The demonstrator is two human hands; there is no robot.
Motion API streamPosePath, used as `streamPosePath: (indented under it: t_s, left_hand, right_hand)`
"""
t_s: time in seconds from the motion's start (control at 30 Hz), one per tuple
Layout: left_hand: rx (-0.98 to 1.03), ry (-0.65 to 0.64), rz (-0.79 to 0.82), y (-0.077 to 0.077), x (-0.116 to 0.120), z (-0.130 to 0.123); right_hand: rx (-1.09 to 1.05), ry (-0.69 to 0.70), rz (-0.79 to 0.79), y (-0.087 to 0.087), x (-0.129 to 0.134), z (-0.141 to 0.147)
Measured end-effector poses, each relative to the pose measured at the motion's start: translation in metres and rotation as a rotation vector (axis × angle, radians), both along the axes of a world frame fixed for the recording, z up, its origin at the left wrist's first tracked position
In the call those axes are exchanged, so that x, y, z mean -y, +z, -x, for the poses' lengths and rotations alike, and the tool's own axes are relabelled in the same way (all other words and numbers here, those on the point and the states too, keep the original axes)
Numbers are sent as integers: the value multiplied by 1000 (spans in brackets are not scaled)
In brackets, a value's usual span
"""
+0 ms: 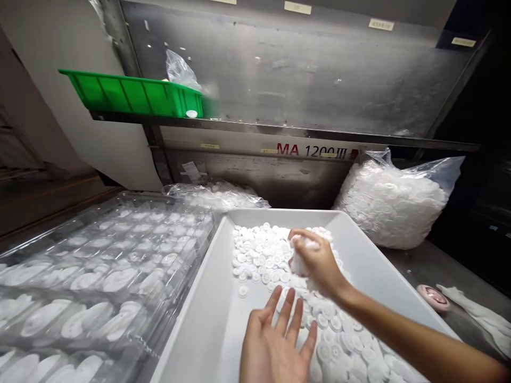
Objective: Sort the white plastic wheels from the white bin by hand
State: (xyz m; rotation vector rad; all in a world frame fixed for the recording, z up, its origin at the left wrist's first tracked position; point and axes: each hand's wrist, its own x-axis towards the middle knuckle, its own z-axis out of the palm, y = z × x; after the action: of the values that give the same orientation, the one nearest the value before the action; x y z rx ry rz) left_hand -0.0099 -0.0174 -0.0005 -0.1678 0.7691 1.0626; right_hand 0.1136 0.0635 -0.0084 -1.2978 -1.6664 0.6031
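Machine: steel-faced, behind the tray.
Lettering: "MA" in red, "1200III" in dark blue.
Stickers: pale, print too small to read.
Shelf: green bin at its left end.
Tray: pale grey, loose white discs across its floor.
Left hand: open, palm up, fingers spread, empty, above the tray.
Right hand: curled tight round a blurred white clump, over the discs.

Grey bench carries white bin, clear bag of white discs, round pink item, white cloth; shelf above holds green crate.
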Motion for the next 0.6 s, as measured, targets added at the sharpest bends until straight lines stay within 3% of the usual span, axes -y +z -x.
streamPosePath:
  t_s: [0.13,0.3,0.47,0.6]
  left_hand:
    - [57,95,-102,12,-11,-16]
    - [-15,174,-114,2,-12,-4]
    - [-76,149,-74,-14,-21,3]
    - [-97,94,-11,-15,-25,5]
  right_hand:
    - [188,248,-249,10,45,37]
    - [346,397,-380,1,50,40]
    - [323,346,-467,-21,42,40]
    - [272,240,-536,-36,37,46]
